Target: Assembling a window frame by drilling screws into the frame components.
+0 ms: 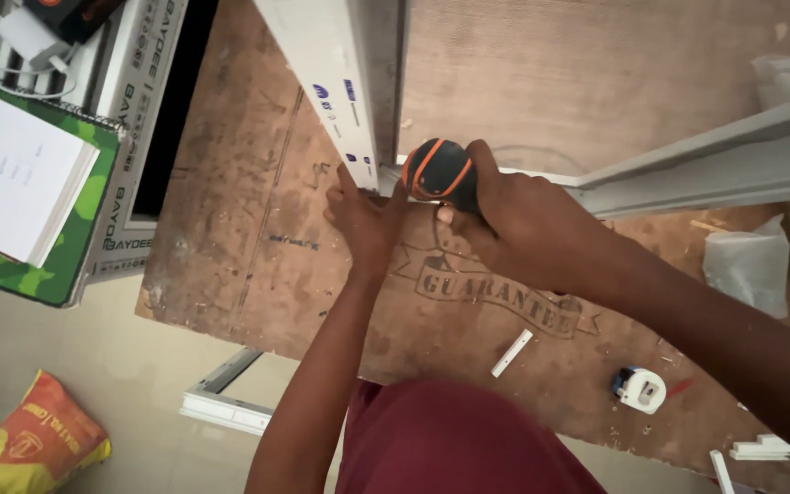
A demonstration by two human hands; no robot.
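the left hand (363, 218) lies fingers together, pressed flat on the plywood bench (230, 229) against the end of the white frame profile (336, 82), steadying the corner joint. the profile looks long, light, stiff and hollow, probably slippery on its film, so it is best held near the joint. the right hand (523, 224) wraps its fingers tight around the black-and-orange driver handle (439, 169), set at the joint where the grey profile (715, 155) meets it; the tip is hidden. free bench room lies toward the tape measure (640, 389), near the bench's front edge.
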